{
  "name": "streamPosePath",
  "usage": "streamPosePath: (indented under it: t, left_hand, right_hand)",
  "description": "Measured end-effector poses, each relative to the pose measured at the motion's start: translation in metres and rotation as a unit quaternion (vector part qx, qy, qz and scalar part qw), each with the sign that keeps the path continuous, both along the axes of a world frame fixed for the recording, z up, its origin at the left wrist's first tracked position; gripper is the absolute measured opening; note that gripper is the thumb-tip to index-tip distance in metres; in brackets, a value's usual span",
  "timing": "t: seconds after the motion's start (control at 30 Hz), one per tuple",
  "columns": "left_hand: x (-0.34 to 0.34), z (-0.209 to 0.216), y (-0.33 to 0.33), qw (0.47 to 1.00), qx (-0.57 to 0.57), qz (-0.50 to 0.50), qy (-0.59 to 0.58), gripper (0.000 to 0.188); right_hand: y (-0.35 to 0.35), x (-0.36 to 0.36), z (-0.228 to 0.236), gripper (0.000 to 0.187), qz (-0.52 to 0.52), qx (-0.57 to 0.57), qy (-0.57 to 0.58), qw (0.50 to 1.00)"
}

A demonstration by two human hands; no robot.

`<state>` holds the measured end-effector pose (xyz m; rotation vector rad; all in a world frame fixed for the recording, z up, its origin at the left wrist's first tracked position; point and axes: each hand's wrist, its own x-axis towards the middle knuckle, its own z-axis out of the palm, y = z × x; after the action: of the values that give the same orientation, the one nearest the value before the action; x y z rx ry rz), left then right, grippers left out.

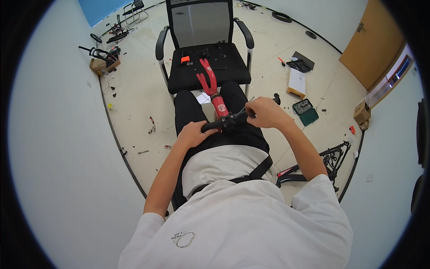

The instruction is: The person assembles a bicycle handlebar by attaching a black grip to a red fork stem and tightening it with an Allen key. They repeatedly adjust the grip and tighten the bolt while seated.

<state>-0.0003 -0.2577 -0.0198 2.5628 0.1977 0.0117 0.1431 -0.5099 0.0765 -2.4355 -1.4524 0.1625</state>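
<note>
A red bicycle fork [220, 106] lies across my lap, its two legs reaching forward to the seat of a black chair [201, 24]. At the near end of the fork is a black stem clamp [228, 121], with a black handlebar [210, 126] running out to the left. My left hand [191, 135] is closed around that bar, beside the clamp. Just right of the clamp, my right hand [265, 113] pinches a thin metal hex key [242, 110]. Where the key's working tip meets the clamp is too small to make out.
The chair seat holds an orange piece [185, 59] and small black parts. On the floor to the right are an open green bit case [308, 115], a white-topped box [296, 82] and a black bicycle frame [333, 163]. A carton [105, 66] with bike parts stands far left.
</note>
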Motion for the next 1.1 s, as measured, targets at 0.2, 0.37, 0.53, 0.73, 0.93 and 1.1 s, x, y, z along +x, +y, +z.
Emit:
streamPosePath:
  t: [0.2, 0.37, 0.53, 0.73, 0.93, 1.1]
  left_hand:
    - [0.000, 0.001, -0.001, 1.000, -0.005, 0.000, 0.005, 0.056]
    - [-0.001, 0.002, -0.001, 1.000, -0.002, 0.000, -0.001, 0.055]
    - [0.001, -0.001, 0.000, 1.000, -0.004, 0.000, -0.001, 0.055]
    - [0.000, 0.003, 0.000, 1.000, 0.015, 0.002, 0.025, 0.060]
    - [0.001, 0.000, 0.000, 1.000, 0.012, 0.001, 0.016, 0.062]
    - [0.000, -0.001, 0.000, 1.000, -0.006, 0.002, -0.009, 0.054]
  right_hand:
    - [-0.001, 0.002, -0.015, 0.022, 0.000, -0.031, -0.033, 0.999]
    - [0.000, -0.009, 0.002, 0.051, -0.029, 0.035, -0.055, 0.997]
    - [-0.006, 0.000, -0.008, 0.034, -0.004, 0.095, -0.027, 0.995]
    - [-0.003, -0.007, 0.010, 0.014, -0.004, 0.047, 0.030, 0.998]
    - [-0.001, -0.021, 0.001, 0.016, -0.007, -0.047, -0.012, 0.999]
    - [-0.004, -0.027, 0.017, 0.041, -0.056, -0.103, -0.076, 0.990]
